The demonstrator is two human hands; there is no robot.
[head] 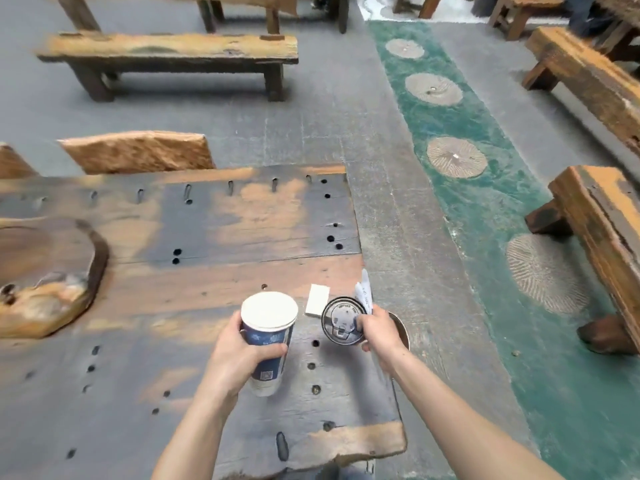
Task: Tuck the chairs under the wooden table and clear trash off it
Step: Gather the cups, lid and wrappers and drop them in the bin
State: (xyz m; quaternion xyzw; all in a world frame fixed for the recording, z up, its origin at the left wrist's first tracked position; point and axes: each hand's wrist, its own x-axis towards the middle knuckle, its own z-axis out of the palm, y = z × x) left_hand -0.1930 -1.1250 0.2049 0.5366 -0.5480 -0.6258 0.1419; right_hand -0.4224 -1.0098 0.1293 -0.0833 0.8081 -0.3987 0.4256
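My left hand [239, 355] grips a tall blue and white paper cup [268, 337] just above the wooden table [194, 233]. My right hand [379, 329] pinches a dark plastic cup lid [341, 320] together with a white paper slip [364, 291] near the table's right edge. A small folded white napkin [317, 300] lies flat on the table between the cup and the lid. Beneath my right hand a brown round object [401, 329] shows partly; I cannot tell what it is. One chair back [138, 152] stands against the table's far side.
A second chair back [12, 164] peeks in at the far left. A carved wooden slab [45, 275] lies on the table's left part. Wooden benches [169, 51] stand behind, and more benches [602, 223] line the right, beyond a green strip with round stepping stones [457, 156].
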